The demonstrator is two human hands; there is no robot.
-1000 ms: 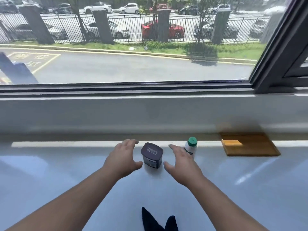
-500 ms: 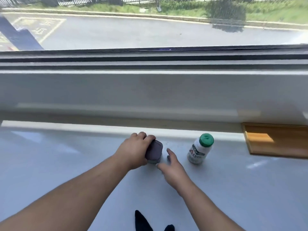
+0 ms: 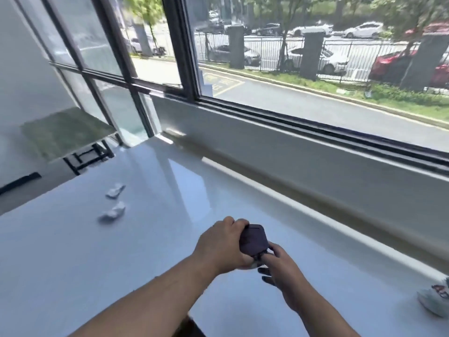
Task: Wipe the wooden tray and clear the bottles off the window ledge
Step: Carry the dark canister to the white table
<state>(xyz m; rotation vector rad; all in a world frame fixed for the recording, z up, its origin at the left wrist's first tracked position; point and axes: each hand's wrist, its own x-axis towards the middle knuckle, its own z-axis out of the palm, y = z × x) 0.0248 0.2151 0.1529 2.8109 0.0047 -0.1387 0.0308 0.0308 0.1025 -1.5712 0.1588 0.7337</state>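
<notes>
A small dark purple jar (image 3: 253,240) with a flat lid is lifted a little above the glossy white ledge (image 3: 150,239). My left hand (image 3: 222,244) is wrapped around its left side. My right hand (image 3: 279,263) touches its lower right edge with thumb and fingertips. The white bottle (image 3: 436,299) with a printed label shows only partly at the right edge of the view, its cap cut off. The wooden tray is out of view.
Two crumpled white paper wads (image 3: 116,190) (image 3: 112,212) lie on the ledge to the left. A green-topped side table (image 3: 65,135) stands beyond the ledge's left end. A raised sill (image 3: 291,166) and dark window frame run along the far side.
The view has swung left, so the tray is gone and the white bottle sits at the right edge. My left hand keeps its hold on the jar; my right hand has closed onto it.
</notes>
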